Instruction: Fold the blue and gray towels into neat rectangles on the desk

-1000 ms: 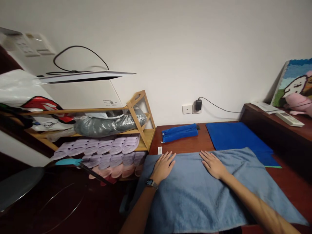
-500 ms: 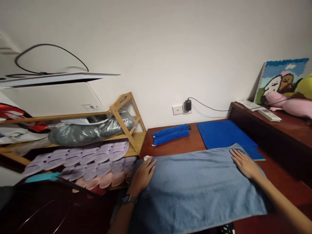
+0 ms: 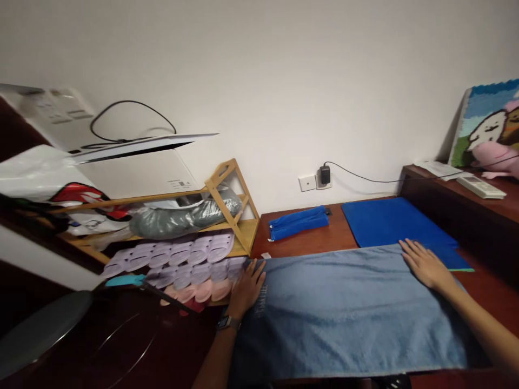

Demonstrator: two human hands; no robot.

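Towel (image 3: 344,308) lies grey-blue across the table (image 3: 298,247) in the head view, its long axis running left to right before you. Its far edge is nearly straight, rising slightly rightward; soft creases cross the nearer part. Your left hand (image 3: 247,286) rests palm down at the far left corner, fingers slightly spread; your right hand (image 3: 427,265) lies flat at the far right corner, fingers a little apart. Neither grips. Beyond the far edge you have a bare strip before the folded blue cloth (image 3: 299,222); the blue mat (image 3: 393,221) crowds the right corner.
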